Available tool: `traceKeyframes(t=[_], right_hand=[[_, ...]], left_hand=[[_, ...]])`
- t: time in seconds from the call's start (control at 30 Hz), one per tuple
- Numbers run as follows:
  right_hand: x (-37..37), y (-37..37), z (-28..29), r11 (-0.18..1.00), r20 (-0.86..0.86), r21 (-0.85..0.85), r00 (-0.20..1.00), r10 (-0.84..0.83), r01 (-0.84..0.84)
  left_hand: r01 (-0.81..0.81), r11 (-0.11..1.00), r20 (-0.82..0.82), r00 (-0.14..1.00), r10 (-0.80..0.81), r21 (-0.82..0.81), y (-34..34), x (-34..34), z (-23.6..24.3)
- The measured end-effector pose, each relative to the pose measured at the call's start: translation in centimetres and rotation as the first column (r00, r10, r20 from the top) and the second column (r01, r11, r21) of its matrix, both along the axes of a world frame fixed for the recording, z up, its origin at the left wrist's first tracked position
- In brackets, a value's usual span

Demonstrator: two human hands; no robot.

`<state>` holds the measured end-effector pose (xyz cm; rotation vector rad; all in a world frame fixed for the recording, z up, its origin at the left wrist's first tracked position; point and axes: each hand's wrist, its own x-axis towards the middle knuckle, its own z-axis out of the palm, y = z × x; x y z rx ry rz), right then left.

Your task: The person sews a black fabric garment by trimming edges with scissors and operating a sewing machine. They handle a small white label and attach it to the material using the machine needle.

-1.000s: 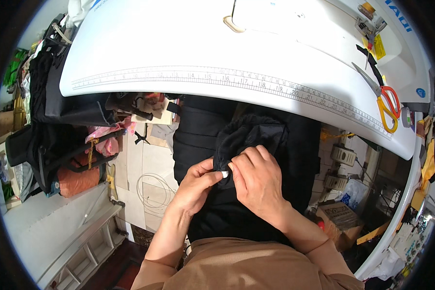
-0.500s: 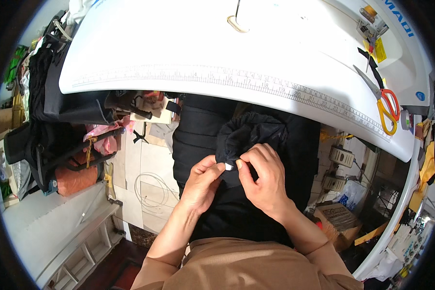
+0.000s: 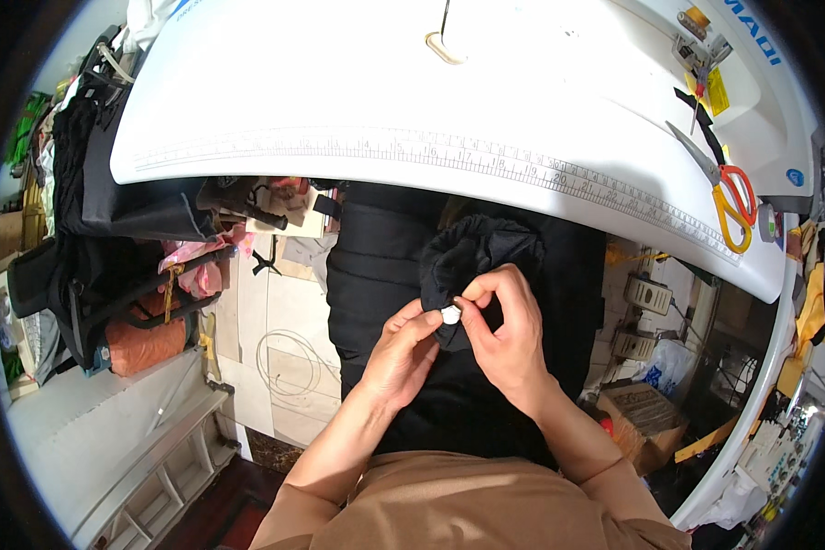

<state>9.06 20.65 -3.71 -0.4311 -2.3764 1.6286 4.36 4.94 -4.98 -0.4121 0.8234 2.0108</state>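
A bunched piece of black fabric (image 3: 477, 252) lies on the dark cloth over my lap. My left hand (image 3: 400, 353) pinches a small white piece (image 3: 450, 314) at the fabric's near edge, thumb pointing inward. My right hand (image 3: 504, 335) pinches the black fabric just beside that white piece, thumb and index finger close together. Exactly what the white piece is, I cannot tell. Beyond the fabric is the white sewing table (image 3: 357, 92) with a printed ruler along its front edge; orange-and-red scissors (image 3: 730, 207) lie at its right end.
At left, a black rack (image 3: 92, 284) carries cloth, an orange bundle (image 3: 151, 348) and pink plastic. A ladder (image 3: 160, 477) lies at lower left, a coiled cable (image 3: 289, 362) on the tiles. At right are pedals or plug boxes (image 3: 649, 295) and a cardboard box (image 3: 642, 422).
Both hands have moved slightly right and up with the fabric's edge. The small white piece now shows more between my fingertips. My right index finger is more bent.
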Motion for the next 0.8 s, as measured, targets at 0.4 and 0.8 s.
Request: traceKeyframes(t=[0.4,0.8], right_hand=[[0.2,0.7,1.2,0.961,-0.185,0.274,0.983,0.012,0.039],[0.8,1.9,2.5,0.901,0.176,-0.428,0.984,0.009,0.068]], left_hand=[[-0.112,0.963,-0.171,0.983,0.071,-0.245,1.7,0.1,1.2],[-0.514,0.764,-0.890,0.422,-0.172,-0.391,3.0,-0.8,2.2]])
